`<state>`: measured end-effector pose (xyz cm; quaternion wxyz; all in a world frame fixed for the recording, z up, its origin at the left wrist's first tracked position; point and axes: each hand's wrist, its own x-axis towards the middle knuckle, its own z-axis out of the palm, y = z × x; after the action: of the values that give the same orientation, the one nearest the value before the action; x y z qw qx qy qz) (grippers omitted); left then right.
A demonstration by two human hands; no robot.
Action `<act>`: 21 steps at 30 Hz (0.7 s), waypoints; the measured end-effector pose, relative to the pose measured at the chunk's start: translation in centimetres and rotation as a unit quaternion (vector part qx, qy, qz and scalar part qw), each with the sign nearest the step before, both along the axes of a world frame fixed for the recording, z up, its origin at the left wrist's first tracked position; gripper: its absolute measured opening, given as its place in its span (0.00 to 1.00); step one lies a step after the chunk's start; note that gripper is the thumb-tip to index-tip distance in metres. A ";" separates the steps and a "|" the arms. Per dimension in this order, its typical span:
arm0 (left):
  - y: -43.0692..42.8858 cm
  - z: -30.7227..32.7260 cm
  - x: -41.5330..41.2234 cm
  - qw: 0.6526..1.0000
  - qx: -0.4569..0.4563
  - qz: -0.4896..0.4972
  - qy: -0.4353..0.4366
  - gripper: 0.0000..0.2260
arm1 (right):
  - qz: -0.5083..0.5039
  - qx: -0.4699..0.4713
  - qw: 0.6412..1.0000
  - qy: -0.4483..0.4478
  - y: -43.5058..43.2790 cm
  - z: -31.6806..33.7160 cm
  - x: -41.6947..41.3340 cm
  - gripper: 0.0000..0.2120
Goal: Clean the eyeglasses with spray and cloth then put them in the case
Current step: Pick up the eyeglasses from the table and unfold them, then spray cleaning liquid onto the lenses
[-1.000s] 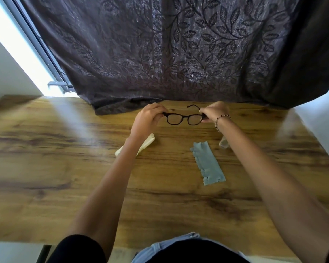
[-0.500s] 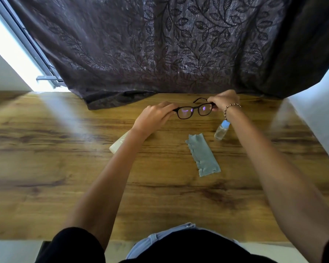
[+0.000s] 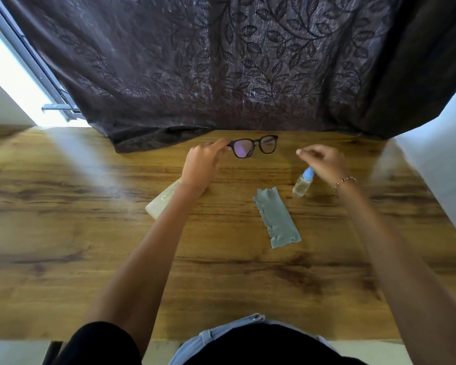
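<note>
Head: left grip [image 3: 200, 167] fast on eyeglasses [image 3: 256, 147], right grip [image 3: 324, 163] slack, empty, above spray bottle [image 3: 302, 184].

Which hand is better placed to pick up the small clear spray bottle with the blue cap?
The right hand: it holds nothing and hovers close to the small clear spray bottle with the blue cap. The left hand is busy, pinching the black-framed eyeglasses.

Black eyeglasses [image 3: 254, 148] held up; grey cloth [image 3: 277, 218] flat between cream case [image 3: 162, 204] and upright spray bottle [image 3: 302, 184]
</note>
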<state>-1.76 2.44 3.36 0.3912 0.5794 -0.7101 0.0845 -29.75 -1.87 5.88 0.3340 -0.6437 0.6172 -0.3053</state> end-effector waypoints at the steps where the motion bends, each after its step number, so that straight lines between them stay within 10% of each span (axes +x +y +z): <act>1: 0.1 0.0 -0.1 1.000 -0.002 0.007 0.008 0.08 | 0.012 0.016 1.000 -0.016 0.3 -0.4 -0.7 0.16; 7: 0.5 -0.2 -0.6 0.997 0.018 0.001 0.078 0.18 | 0.060 0.077 0.995 -0.003 1.7 -3.7 -2.9 0.32; 21: 1.6 -2.3 -0.8 0.988 0.080 0.039 0.125 0.07 | 0.065 -0.020 0.978 -0.199 4.4 -2.0 2.2 0.23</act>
<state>-2.53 4.09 1.04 0.4256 0.6420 -0.6370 -0.0304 -27.57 2.57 3.92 0.4560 -0.6154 0.4890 -0.4173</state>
